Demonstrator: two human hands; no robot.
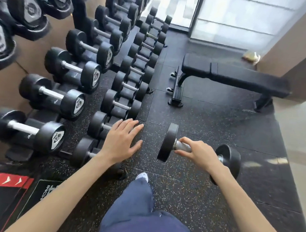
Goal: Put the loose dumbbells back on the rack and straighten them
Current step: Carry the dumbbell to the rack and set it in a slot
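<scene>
Black round-headed dumbbell [167, 142] with a chrome handle is gripped by the right hand [201, 155] over speckled rubber flooring [209, 117], beside the lower row of racked black dumbbells [130, 87]. The left hand [121, 140] is held spread above that row. Silver end badges [79, 103] cannot be read.

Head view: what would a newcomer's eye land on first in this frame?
First, the right hand gripping the steel handle of a loose dumbbell at centre right. Next, the left hand, spread open above the near end of the lower row of racked dumbbells, whose rows run away up the left side. A black bench stands at the upper right.
</scene>
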